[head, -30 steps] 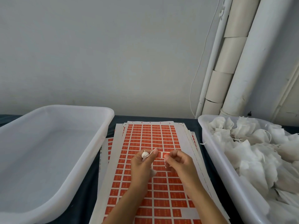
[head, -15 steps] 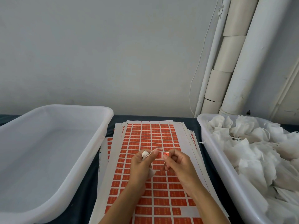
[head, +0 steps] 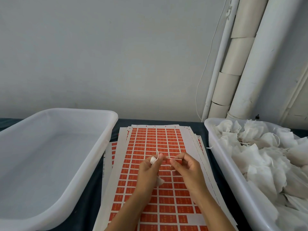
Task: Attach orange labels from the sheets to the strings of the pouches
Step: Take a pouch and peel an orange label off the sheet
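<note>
Evidently, a pouch point(head: 154, 160) is held bunched in the left hand point(head: 148, 170), its fingers curled round the white fabric, above the stack of label sheets point(head: 160, 177) at the six o'clock part of the tabletop point(head: 196, 124). The string point(head: 168, 157) is drawn taut from the left thumb toward three o'clock and pinched by the fingers of the right hand point(head: 186, 167). Compared with half a second earlier, the hands have been drawn slightly apart and the string straightened; an orange label point(head: 175, 161) appears to be pressed at the right fingertips, though blur prevents certainty. Attachment is judged nearly complete. Unlabelled pouches fill the bin point(head: 216, 147) at three o'clock; the tray point(head: 106, 130) at nine o'clock holds no finished pouches.
</note>
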### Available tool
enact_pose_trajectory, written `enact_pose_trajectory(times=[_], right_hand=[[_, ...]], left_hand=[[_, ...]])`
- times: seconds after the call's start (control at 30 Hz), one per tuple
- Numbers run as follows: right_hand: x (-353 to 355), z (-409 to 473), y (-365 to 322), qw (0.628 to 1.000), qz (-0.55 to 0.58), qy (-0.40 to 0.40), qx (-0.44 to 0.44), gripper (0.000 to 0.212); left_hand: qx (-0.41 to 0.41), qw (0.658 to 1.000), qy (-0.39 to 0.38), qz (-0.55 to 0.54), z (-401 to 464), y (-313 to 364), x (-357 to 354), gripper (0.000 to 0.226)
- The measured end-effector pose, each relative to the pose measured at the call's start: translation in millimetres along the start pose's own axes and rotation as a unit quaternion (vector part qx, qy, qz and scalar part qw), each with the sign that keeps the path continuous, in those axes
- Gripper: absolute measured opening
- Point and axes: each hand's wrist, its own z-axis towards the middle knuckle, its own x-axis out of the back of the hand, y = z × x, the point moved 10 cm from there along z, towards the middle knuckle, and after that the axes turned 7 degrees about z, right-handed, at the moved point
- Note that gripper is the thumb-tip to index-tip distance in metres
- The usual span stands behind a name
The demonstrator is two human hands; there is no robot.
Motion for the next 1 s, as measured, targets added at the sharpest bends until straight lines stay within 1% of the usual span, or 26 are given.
enact_pose_trajectory(times=[0.03, 0.13, 0.2, 0.23, 0.3, 0.33, 0.37, 0.43, 0.47, 0.53, 0.6, 0.63, 0.73, 0.83, 1.0], right_hand=[[2.9, -0.1, -0.8, 1.0, -0.008, 0.011, 0.004, 0.01], [13.2, -1.7, -4.1, 0.998, -0.022, 0.05, 0.016, 0.009], [24.1, -3.3, -7.0, 0.997, -0.002, 0.077, 0.014, 0.012], [28.4, -4.1, -5.9, 0.996, 0.033, 0.082, 0.003, 0.017], [26.3, -4.9, 0.4, 0.986, 0.151, 0.057, -0.038, 0.025], [21.2, -5.5, 3.2, 0.977, 0.202, 0.039, -0.06, 0.028], [16.1, -6.3, 5.0, 0.971, 0.227, 0.024, -0.075, 0.031], [4.6, -8.0, 6.0, 0.974, 0.211, -0.005, -0.082, 0.037], [-0.6, -8.7, 6.4, 0.977, 0.195, -0.013, -0.081, 0.039], [-7.7, -10.1, 7.0, 0.985, 0.156, -0.011, -0.078, 0.047], [-9.2, -10.9, 3.6, 0.991, 0.114, 0.01, -0.063, 0.058], [-8.1, -10.8, 1.7, 0.993, 0.104, 0.024, -0.052, 0.059], [-3.8, -10.4, -4.1, 0.994, 0.092, 0.049, -0.024, 0.063], [-6.0, -10.9, -5.9, 0.996, 0.076, 0.03, -0.019, 0.072], [-12.5, -11.3, -7.5, 1.0, -0.006, -0.006, -0.004, 0.079]], left_hand=[[-0.003, 1.0, -0.004, 0.01, -0.7, -0.9, -1.5, 0.033], [-0.018, 0.999, -0.041, 0.021, -3.0, -1.3, -10.3, 0.042], [-0.015, 0.998, -0.049, 0.021, -2.0, -3.0, -11.6, 0.044], [-0.01, 0.999, -0.046, 0.024, -0.3, -5.0, -10.4, 0.043], [-0.006, 0.999, -0.037, 0.039, 1.0, -6.0, -7.1, 0.045], [-0.012, 0.998, -0.037, 0.049, 0.6, -4.7, -6.5, 0.05], [-0.018, 0.998, -0.04, 0.055, 0.4, -3.9, -6.4, 0.056], [-0.011, 0.997, -0.049, 0.061, -0.8, -4.2, -6.8, 0.067], [-0.011, 0.996, -0.056, 0.063, -1.6, -3.2, -8.2, 0.063], [-0.04, 0.994, -0.079, 0.067, -4.6, 5.2, -13.2, 0.046], [-0.068, 0.989, -0.09, 0.092, -7.4, 15.1, -18.6, 0.03], [-0.083, 0.987, -0.094, 0.097, -7.7, 18.3, -21.1, 0.027], [-0.12, 0.984, -0.093, 0.096, -6.2, 22.4, -23.3, 0.033], [-0.132, 0.983, -0.09, 0.091, -3.9, 21.9, -19.5, 0.032], [-0.118, 0.987, -0.073, 0.084, 1.8, 21.2, -9.9, 0.026]])
